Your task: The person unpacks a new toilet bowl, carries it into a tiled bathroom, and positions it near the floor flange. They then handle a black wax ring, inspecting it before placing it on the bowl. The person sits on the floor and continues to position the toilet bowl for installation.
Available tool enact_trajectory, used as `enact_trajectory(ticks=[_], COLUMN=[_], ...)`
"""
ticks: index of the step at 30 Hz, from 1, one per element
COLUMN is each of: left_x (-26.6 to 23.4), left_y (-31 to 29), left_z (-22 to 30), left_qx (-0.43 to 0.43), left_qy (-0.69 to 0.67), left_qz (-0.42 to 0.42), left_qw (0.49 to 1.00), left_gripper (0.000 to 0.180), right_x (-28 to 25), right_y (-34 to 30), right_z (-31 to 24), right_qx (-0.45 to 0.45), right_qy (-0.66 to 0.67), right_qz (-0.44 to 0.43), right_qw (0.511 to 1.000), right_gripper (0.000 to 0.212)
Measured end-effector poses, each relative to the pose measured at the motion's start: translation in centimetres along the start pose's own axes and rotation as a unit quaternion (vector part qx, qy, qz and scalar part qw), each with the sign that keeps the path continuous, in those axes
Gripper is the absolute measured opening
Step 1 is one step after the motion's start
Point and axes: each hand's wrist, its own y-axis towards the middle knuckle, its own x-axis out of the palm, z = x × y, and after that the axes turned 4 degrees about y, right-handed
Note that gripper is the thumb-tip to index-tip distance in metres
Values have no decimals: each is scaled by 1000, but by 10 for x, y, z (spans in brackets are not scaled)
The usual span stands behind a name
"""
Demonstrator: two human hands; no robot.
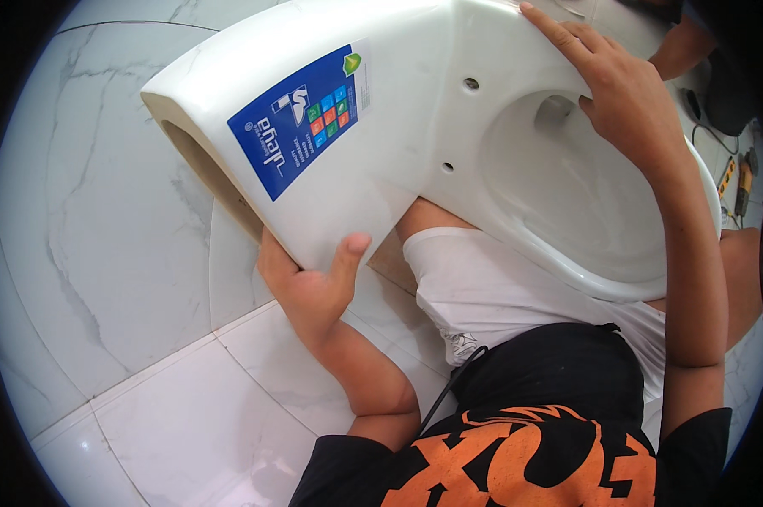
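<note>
A white ceramic toilet [398, 127] lies across the upper part of the view, over my lap. Its bowl [584, 211] is to the right, with two seat holes beside it, and its hollow, open-ended part points left. On that left part is a blue sticker [292, 122] with small coloured squares. My left hand [309, 287] grips the lower left edge, thumb on the smooth face and fingers behind the wall, partly hidden. My right hand [614, 84] rests on the far rim of the bowl, index finger stretched along it, thumb toward the inside.
At the upper right another person's arm [684, 49] reaches in close to the bowl. A yellow-orange tool [744, 186], a yellow-and-black strip [725, 179] and a dark cable lie on the floor there. Marble-patterned tiles [102, 211] cover the left side.
</note>
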Motion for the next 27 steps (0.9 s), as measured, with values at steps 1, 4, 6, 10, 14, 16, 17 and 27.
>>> enact_trajectory(ticks=[1, 4, 6, 10, 14, 16, 17, 27], left_x=[1, 3, 2, 2, 3, 4, 4, 0], left_y=[-1, -1, 0, 2, 1, 1, 0, 0], left_z=[2, 9, 11, 11, 10, 10, 10, 11], left_qx=[-22, -70, -69, -61, -53, -56, -61, -89], left_qy=[-3, 3, 24, 25, 32, 32, 27, 16], left_qz=[7, 11, -10, -4, 2, 7, 10, 0], left_qw=[1000, 997, 997, 998, 998, 998, 998, 996], left_gripper=[59, 47, 38, 35, 36, 36, 36, 39], right_x=[-1, -1, 0, 4, 5, 3, 2, 39], right_y=[0, -1, 0, 5, 5, 5, 5, 7], right_z=[0, -2, -1, 8, 9, 6, 5, 19], right_qx=[2, 1, 9, 10, 16, 17, 18, -9], right_qy=[2, -16, -15, 6, 5, 2, 1, 47], right_qz=[-5, 3, -13, -41, -42, -42, -42, 76], right_qw=[1000, 1000, 1000, 999, 999, 999, 999, 996], right_gripper=[79, 80, 81, 80, 79, 79, 79, 115])
